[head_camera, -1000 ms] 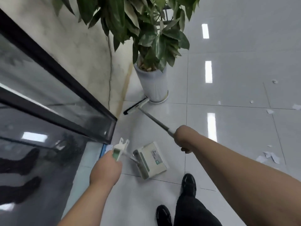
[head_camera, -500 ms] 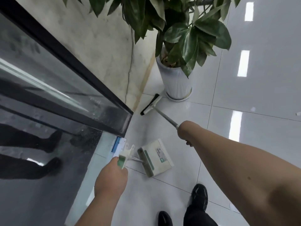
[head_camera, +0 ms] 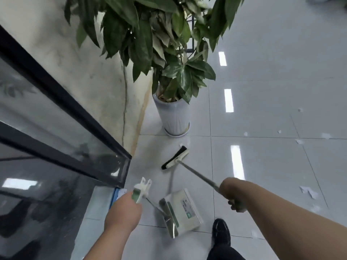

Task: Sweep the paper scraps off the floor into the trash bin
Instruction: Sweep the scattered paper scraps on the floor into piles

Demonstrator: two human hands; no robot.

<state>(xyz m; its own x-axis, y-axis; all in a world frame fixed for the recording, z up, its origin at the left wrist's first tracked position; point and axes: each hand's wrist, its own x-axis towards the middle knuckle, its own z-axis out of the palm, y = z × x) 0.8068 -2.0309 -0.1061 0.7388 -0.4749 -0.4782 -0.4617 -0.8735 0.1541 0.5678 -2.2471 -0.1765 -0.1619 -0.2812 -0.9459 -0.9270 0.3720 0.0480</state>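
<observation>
My right hand [head_camera: 231, 196] grips the metal pole of a broom whose black-and-white head [head_camera: 175, 157] lies on the floor in front of the plant pot. My left hand [head_camera: 124, 211] holds the white and green handle of a long-handled dustpan [head_camera: 182, 211], which sits on the tile below the broom head. A small paper scrap [head_camera: 181, 144] lies just beyond the broom head. Several white paper scraps [head_camera: 308, 191] are scattered over the tiles to the right. No trash bin is in view.
A large potted plant in a white ribbed pot [head_camera: 173, 119] stands by the stained wall [head_camera: 93, 62]. A glass panel with a black frame [head_camera: 65, 113] runs along the left. My black shoe [head_camera: 221, 231] is beside the dustpan.
The broom head has come away from the wall and pot base toward the right and nearer the dustpan. The view has swung back right, showing the scattered scraps again.
</observation>
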